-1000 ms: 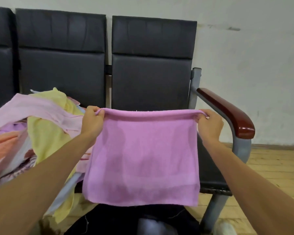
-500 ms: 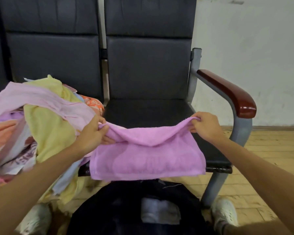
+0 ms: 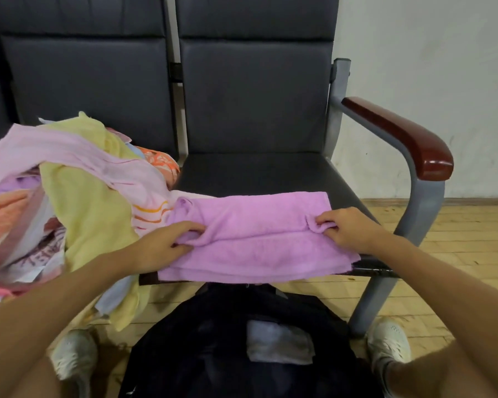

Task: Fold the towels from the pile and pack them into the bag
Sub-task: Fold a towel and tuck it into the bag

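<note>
A purple towel (image 3: 256,242) lies folded over on the front of the dark chair seat (image 3: 259,170). My left hand (image 3: 167,244) pinches its upper layer at the left edge. My right hand (image 3: 350,228) pinches the same layer at the right edge. The pile of towels (image 3: 69,193), pink, yellow, orange and striped, is heaped on the seat to the left. A dark bag (image 3: 213,340) stands open on the floor below the seat, with a grey folded cloth (image 3: 279,341) inside it.
The chair has a red-brown armrest (image 3: 400,136) on a grey metal frame at the right. A white wall and a wooden floor (image 3: 466,239) lie beyond it. My white shoes (image 3: 388,338) stand on either side of the bag.
The towel hung stretched in the air between both hands. They came down and toward me, laying it doubled on the seat front. The camera tilted down.
</note>
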The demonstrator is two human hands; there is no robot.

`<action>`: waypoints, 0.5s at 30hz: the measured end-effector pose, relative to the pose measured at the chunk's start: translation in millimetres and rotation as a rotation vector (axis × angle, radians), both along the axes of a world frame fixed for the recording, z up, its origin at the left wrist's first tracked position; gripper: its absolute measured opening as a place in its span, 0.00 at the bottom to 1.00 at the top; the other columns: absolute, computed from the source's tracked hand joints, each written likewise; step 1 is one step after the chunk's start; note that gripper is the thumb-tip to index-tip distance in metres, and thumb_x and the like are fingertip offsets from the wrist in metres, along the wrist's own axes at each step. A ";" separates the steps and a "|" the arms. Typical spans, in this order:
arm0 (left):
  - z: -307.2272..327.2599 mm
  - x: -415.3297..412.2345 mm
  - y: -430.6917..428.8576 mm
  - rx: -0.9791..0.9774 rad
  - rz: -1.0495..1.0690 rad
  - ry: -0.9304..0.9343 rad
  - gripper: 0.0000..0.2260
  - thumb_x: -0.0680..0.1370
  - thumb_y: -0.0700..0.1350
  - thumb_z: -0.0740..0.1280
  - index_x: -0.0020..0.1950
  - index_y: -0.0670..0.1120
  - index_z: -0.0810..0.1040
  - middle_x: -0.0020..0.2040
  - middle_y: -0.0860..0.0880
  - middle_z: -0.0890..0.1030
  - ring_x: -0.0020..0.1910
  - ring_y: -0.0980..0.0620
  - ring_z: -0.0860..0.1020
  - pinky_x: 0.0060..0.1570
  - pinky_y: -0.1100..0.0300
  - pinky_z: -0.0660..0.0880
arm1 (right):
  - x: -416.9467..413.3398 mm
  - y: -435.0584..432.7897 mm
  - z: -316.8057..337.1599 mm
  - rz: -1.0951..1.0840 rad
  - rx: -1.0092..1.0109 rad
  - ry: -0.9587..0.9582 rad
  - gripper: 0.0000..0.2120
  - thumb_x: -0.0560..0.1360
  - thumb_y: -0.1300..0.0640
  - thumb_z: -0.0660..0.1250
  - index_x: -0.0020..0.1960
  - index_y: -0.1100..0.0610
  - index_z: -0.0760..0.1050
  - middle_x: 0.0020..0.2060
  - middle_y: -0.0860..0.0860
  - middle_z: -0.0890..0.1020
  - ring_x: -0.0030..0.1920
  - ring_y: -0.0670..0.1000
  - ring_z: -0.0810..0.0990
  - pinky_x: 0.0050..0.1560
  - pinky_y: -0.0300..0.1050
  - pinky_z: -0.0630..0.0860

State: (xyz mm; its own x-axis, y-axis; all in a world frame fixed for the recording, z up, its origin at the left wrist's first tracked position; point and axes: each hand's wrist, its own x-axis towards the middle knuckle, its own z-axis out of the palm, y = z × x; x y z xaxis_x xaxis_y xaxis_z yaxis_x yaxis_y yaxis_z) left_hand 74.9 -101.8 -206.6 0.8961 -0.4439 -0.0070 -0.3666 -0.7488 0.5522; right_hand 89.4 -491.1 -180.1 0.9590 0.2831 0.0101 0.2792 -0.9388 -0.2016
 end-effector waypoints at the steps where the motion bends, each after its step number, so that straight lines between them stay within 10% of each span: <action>1: -0.8 4.2 -1.0 0.006 0.025 -0.019 0.19 0.77 0.43 0.61 0.66 0.58 0.69 0.65 0.59 0.73 0.62 0.59 0.72 0.55 0.80 0.63 | 5.5 1.8 -3.3 -0.009 -0.001 -0.016 0.14 0.81 0.60 0.60 0.62 0.53 0.80 0.57 0.50 0.83 0.53 0.52 0.80 0.57 0.42 0.74; 8: 7.3 8.8 -11.5 0.023 0.070 -0.240 0.14 0.77 0.34 0.66 0.60 0.45 0.82 0.55 0.64 0.76 0.60 0.60 0.74 0.57 0.81 0.59 | 8.0 7.1 -4.1 -0.111 0.100 -0.185 0.13 0.82 0.61 0.57 0.57 0.57 0.81 0.52 0.55 0.84 0.46 0.54 0.80 0.52 0.47 0.77; 12: 29.0 -10.4 -7.7 -0.175 0.149 -0.366 0.18 0.76 0.32 0.66 0.52 0.57 0.80 0.45 0.79 0.76 0.51 0.72 0.75 0.54 0.82 0.63 | -5.7 -0.8 9.3 -0.114 0.196 -0.279 0.12 0.82 0.60 0.58 0.59 0.58 0.79 0.51 0.56 0.83 0.43 0.51 0.77 0.48 0.42 0.72; 15: 44.0 -24.7 4.5 -0.287 0.143 -0.377 0.25 0.76 0.31 0.65 0.48 0.66 0.80 0.50 0.71 0.79 0.53 0.69 0.76 0.56 0.75 0.69 | -23.1 -13.6 24.5 -0.048 0.186 -0.254 0.12 0.82 0.60 0.59 0.60 0.58 0.79 0.51 0.55 0.83 0.44 0.49 0.75 0.45 0.37 0.69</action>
State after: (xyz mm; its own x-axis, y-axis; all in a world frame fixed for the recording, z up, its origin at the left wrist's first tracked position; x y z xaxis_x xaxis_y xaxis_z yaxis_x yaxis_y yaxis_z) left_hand 50.2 -97.3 -162.5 0.8648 -0.2533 0.4336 -0.4853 -0.6432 0.5922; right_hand 66.3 -504.7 -155.5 0.9315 0.2086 0.2979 0.2989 -0.9057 -0.3006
